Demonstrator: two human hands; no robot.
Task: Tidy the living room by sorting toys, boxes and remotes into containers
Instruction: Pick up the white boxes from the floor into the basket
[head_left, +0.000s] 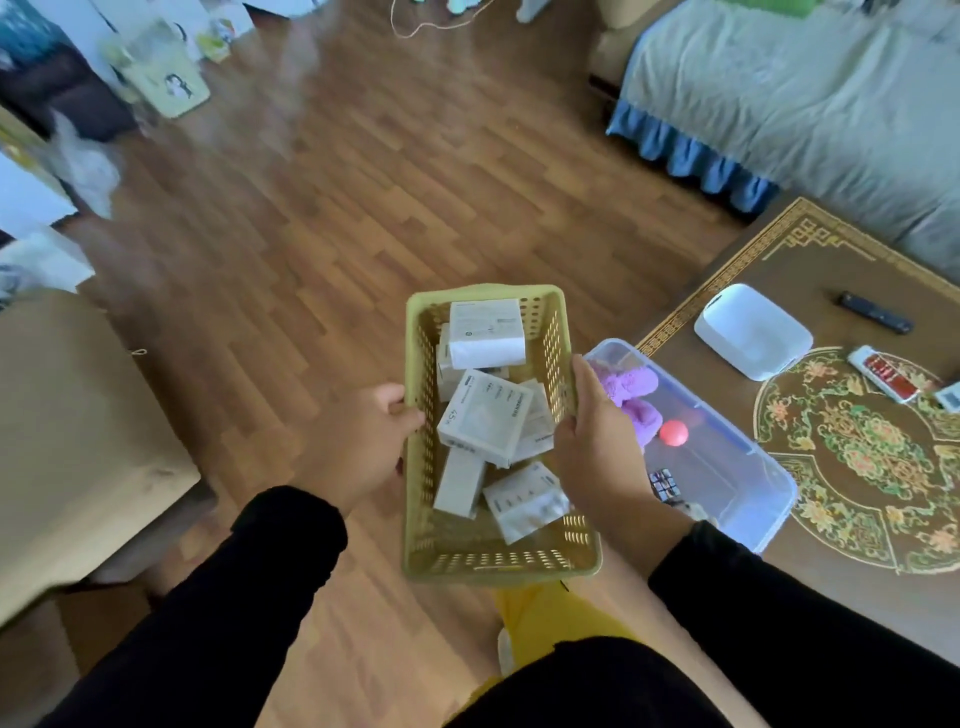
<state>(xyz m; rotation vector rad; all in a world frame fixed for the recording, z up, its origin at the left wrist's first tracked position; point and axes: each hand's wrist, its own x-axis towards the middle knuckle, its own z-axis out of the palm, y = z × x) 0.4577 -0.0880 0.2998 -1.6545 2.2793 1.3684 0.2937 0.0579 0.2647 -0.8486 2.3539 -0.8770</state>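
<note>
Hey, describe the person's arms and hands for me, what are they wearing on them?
Both arms are in long, plain black sleeves that end at the wrists, with no visible logo or pattern. The left hand and the right hand are bare: no gloves, and no rings, watch or bracelet can be seen from this view.

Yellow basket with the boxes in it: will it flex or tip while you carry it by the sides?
The basket is thin perforated plastic, so its walls may bow. Left hand and right hand grip opposite long rims, so tipping seems unlikely. The loosely piled boxes could slide if it tilts.
</note>
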